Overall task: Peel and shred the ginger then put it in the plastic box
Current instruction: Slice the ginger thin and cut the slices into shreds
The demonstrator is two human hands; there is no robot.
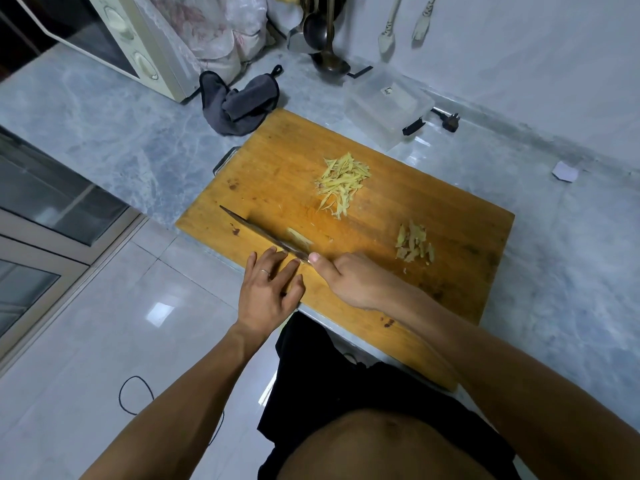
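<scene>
Wooden board (398, 216) on marble counter (104, 116)

One wooden cutting board (398, 216). One knife (263, 235), blade running out past the left fingertips. Three lots of ginger: one heap of shreds (341, 183) well beyond the fingers, one pile of peelings (414, 244) right of the right thumb, one small slice (299, 236) just beyond the fingertips. One clear plastic box (388, 105). One grey cloth (239, 103). One microwave (114, 39). Two hands: left hand (268, 292), right hand (349, 280).
</scene>
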